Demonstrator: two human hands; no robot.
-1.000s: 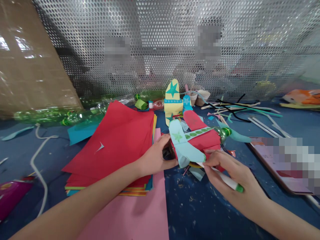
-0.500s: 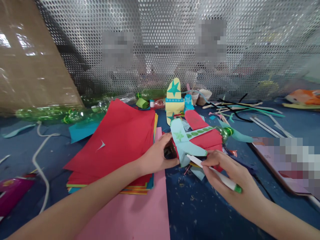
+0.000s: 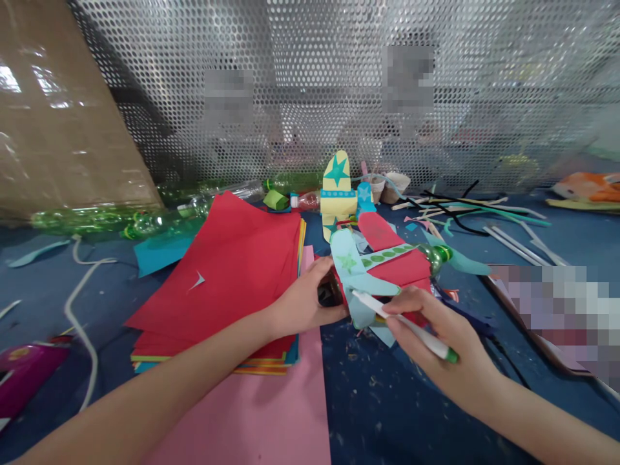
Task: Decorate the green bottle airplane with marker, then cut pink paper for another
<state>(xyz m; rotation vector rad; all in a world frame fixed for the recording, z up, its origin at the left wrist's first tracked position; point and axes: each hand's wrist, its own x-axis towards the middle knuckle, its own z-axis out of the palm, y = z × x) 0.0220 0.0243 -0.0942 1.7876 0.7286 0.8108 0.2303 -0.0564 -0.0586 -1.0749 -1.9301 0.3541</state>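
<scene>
A toy plane made from a green plastic bottle (image 3: 438,256) lies on the blue table, wrapped in red paper with light blue paper pieces (image 3: 347,258) at its tail end. One piece bears a green star, and a strip with green dots (image 3: 387,257) crosses the red body. My left hand (image 3: 305,294) grips the tail end from the left, its fingers partly behind the paper. A white marker with a green end (image 3: 421,336) is in my right hand (image 3: 436,329). The marker's tip meets the lower light blue piece.
A stack of red and coloured paper (image 3: 232,278) lies left, over a pink sheet (image 3: 271,413). Behind stands a yellow paper plane (image 3: 338,203) before a perforated metal panel (image 3: 310,84). Pipe cleaners (image 3: 465,210) and a phone-like device (image 3: 527,316) are on the right.
My right hand has moved slightly left with the marker, and its tip is further left on the lower light blue piece. My left hand keeps its hold.
</scene>
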